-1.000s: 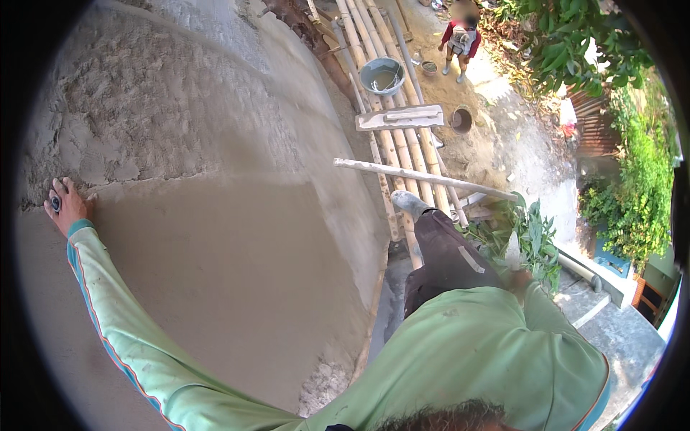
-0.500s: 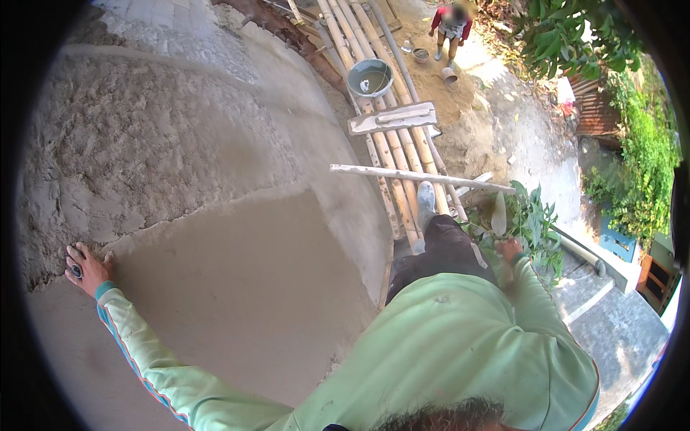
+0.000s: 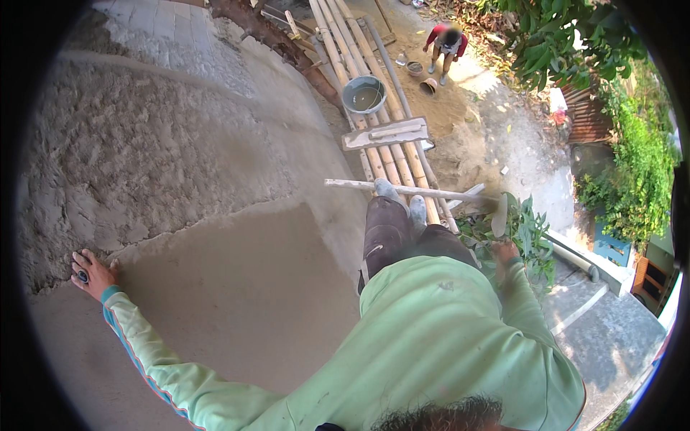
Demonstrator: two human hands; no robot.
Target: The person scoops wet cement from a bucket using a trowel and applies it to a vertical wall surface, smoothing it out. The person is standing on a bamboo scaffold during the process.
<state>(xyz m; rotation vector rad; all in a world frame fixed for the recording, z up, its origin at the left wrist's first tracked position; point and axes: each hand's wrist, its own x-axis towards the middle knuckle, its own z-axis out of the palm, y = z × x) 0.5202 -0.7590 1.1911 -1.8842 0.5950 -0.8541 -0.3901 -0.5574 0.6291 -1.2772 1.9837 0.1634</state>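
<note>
My left hand [image 3: 94, 275] rests on the wall with its fingers spread, at the border between rough and smooth plaster [image 3: 237, 287]. A dark ring sits on one finger. On the other side, my right hand [image 3: 505, 253] is closed round what looks like a trowel [image 3: 499, 217]; its pale, rounded blade points away from me and its handle is hidden in my fist. Leaves [image 3: 530, 230] are right beside this hand. A long wooden strip [image 3: 413, 189] lies across the scaffold just beyond my feet.
Bamboo poles [image 3: 388, 167] form the narrow scaffold under my boots. On them stand a grey bucket [image 3: 364, 95] with murky liquid and a plastering float [image 3: 386, 133]. Far below, a person in red sleeves [image 3: 447, 44] is near two small buckets [image 3: 428, 86]. A concrete ledge [image 3: 611, 323] is at right.
My legs have shifted: both boots now show side by side on the bamboo. My left hand stays on the wall. The person below has bent forward.
</note>
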